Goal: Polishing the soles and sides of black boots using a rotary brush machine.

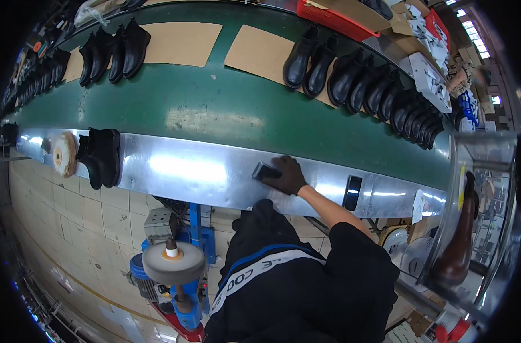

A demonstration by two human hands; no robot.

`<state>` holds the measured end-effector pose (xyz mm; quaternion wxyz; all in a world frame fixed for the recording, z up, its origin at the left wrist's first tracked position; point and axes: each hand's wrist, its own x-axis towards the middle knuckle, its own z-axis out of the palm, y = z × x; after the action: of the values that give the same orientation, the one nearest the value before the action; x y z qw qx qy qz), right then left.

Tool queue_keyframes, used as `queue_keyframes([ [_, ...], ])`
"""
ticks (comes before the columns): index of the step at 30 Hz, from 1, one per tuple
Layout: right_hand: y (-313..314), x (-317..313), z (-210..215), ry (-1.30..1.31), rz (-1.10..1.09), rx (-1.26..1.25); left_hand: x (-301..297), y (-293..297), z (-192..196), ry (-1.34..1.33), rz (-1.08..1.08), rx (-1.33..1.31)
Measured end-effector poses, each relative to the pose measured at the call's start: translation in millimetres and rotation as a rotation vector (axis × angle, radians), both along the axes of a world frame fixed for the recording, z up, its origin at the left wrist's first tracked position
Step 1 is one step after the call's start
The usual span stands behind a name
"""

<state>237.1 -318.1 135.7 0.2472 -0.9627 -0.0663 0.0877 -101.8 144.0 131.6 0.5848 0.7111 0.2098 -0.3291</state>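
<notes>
Dark block [264, 171] over metal ledge [177, 166], at nine o'clock from gloved right hand [289, 176] and clasped in it, with left hand out of view; apparently at handling step, probably calling next for steady grip.

"Item, right hand [285, 175]?"
"Right hand, dark-gloved: one black block [264, 171], gripped, at the metal surface [175, 166]."
"Also along that surface?"
"Slab [352, 192], glossy black, right of the hand, one. Boot pair [104, 157], black, left end, just beside one fluffy wheel [65, 154]."
"Beyond?"
"Green surface [197, 94]: boot rows [341, 84], black, left and right, partly on cardboard [183, 43]."
"Below?"
"Grey wheel [173, 266], one, beside a blue stand [195, 224]."
</notes>
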Motion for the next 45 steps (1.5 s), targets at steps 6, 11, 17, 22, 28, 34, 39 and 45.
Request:
queue_keyframes([
  [6, -57, 173, -31, 0.052, -0.842, 0.591, -14, -4, 18, 0.046, -0.085, 0.089],
  [11, -39, 219, -12, 0.128, -1.088, 1.224, -1, -20, 28, 0.062, -0.148, 0.186],
  [17, -42, 210, -30, 0.128, -1.114, 1.083, 38, -43, 45, 0.111, -0.271, 0.284],
  [22, -87, 223, -51, -0.164, -0.99, 0.75, 62, -73, 59, 0.158, -0.383, 0.356],
  [28, -104, 307, -18, -0.297, -0.896, 0.636, 77, -91, 56, 0.15, -0.491, 0.406],
  [34, -97, 328, -15, -0.01, -1.013, 1.297, 67, -88, 54, 0.116, -0.534, 0.497],
  [39, -17, 238, 97, -0.176, -0.674, 1.453, 197, -152, 116, -0.064, 0.039, 0.184],
  [45, 92, 118, 194, 0.012, -0.396, 1.611, 350, -214, 180, -0.405, 0.539, -0.692],
])
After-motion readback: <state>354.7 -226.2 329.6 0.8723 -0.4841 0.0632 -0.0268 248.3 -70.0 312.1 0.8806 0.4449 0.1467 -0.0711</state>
